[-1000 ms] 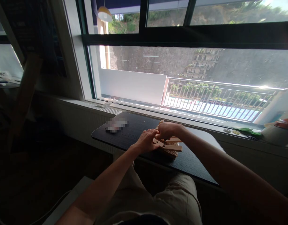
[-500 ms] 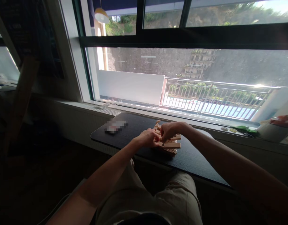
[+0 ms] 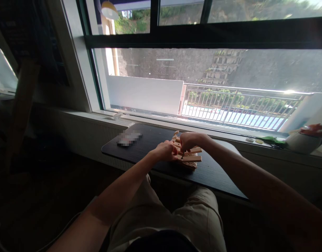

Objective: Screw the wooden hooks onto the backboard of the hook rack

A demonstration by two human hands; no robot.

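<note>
Left hand (image 3: 164, 151) and right hand (image 3: 189, 141) close together in front of the body, both arms bare.

From where I'm standing: left forearm (image 3: 126, 179) reaches forward and inward, wrist near straight, back of hand up, fingers bent inward toward the other hand, grip hard to read. Right forearm (image 3: 234, 166) slants in from the opposite side, wrist cocked, hand angled downward, fingers curled in a tight pinch, knuckles up. Right hand sits slightly farther out than left. Fingertips partly hidden on both. Right arm gets very dark toward the elbow.
</note>
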